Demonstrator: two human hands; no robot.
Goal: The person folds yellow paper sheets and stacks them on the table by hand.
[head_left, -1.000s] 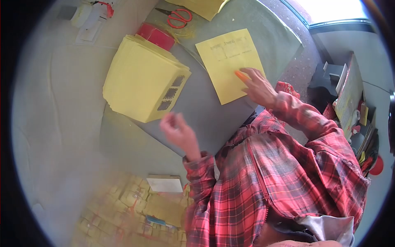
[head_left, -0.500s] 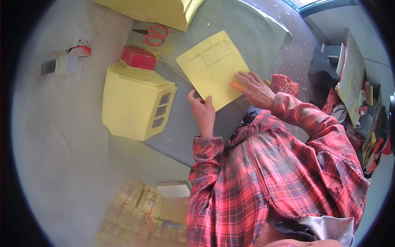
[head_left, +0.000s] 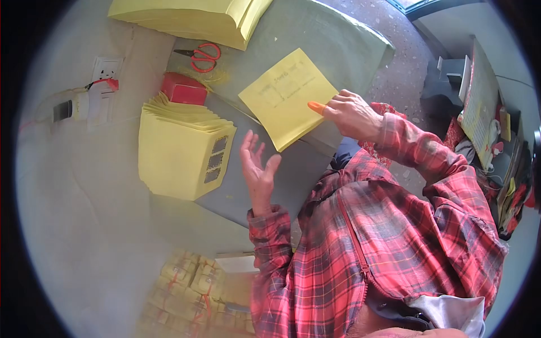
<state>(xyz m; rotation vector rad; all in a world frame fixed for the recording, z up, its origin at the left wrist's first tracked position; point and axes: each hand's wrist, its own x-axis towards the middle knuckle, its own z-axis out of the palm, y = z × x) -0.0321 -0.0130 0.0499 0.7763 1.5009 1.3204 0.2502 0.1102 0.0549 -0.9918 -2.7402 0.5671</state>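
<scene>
A yellow printed sheet (head_left: 290,107), apparently folded, lies tilted over the grey-green table surface. At its right edge, my right hand (head_left: 354,115) has its fingers curled and closed on the paper, an orange cover on the thumb. My left hand (head_left: 260,173) is raised off the sheet's lower left side, palm turned up and fingers spread, holding nothing. Left of it stands a fanned stack of folded yellow papers (head_left: 177,149) with dark printed squares along one side.
Behind the stack sits a red box (head_left: 184,89), with red-handled scissors (head_left: 205,57) beyond it. A thick yellow paper pile (head_left: 191,19) lies at the far edge. Tied yellow bundles (head_left: 191,281) are low at left, and a wall socket (head_left: 107,69) is on the left.
My left hand has let go of the sheet and moved left, opening. My right hand has gone from lying flat on the sheet to gripping its right edge.
</scene>
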